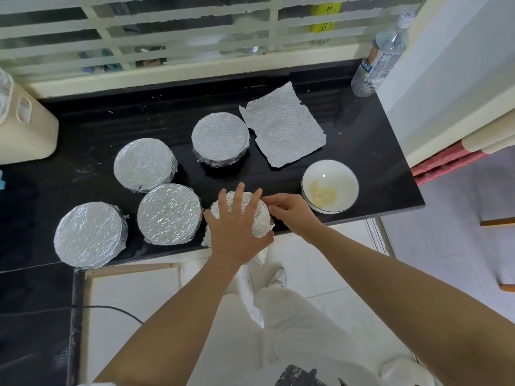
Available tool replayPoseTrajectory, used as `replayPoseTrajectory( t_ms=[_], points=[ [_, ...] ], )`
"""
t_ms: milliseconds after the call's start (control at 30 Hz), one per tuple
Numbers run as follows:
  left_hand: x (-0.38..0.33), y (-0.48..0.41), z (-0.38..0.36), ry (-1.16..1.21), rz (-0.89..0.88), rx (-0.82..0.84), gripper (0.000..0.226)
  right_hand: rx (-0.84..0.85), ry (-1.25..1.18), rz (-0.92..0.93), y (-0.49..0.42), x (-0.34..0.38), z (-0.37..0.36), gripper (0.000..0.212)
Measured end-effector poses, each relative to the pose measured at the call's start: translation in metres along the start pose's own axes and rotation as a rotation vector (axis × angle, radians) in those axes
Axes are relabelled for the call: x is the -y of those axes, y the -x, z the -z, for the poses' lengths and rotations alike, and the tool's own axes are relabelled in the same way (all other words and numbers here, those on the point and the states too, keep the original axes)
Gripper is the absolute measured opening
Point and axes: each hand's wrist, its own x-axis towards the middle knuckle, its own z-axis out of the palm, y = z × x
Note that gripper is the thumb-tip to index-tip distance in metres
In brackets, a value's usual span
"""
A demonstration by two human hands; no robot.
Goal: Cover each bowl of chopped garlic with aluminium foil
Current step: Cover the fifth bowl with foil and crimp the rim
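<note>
Crimping is in hand on the fifth bowl (261, 218), at 6 o'clock on the surface (97, 126), by the near edge. The left grip (237, 227) lies flat and spread on top, holding nothing, only pressing the foil (206, 239) down. The right grip (289, 210) pinches that foil at the rim's 3 o'clock side. Four wrapped bowls (168, 214) stand from 8 to 12 o'clock. Next, likely, tucking round the rest of the rim — a flap hangs loose at 7 o'clock — then carrying the loose sheet (281, 126) at 1 o'clock to the open bowl (345, 179) of garlic (323, 195) at 3 o'clock.
</note>
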Motion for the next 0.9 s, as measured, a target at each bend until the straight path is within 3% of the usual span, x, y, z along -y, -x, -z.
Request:
replayPoseTrajectory(
  t_ms=[167, 400, 600, 900],
  points=[
    [0.0, 0.0, 0.0, 0.007, -0.004, -0.002, 0.087, -0.007, 0.114, 0.012, -0.009, 0.004, 0.002, 0.02],
    [0.002, 0.001, 0.001, -0.007, -0.019, 0.008, 0.09, -0.15, 0.27, 0.051, -0.009, 0.004, -0.005, 0.008],
    [0.001, 0.0, 0.003, -0.019, -0.025, 0.018, 0.089, -0.282, 0.21, 0.068, 0.003, 0.002, -0.018, 0.01],
    [0.0, -0.001, 0.003, -0.022, -0.032, -0.019, 0.088, -0.137, 0.021, -0.006, 0.026, 0.001, -0.019, 0.028]
  ],
)
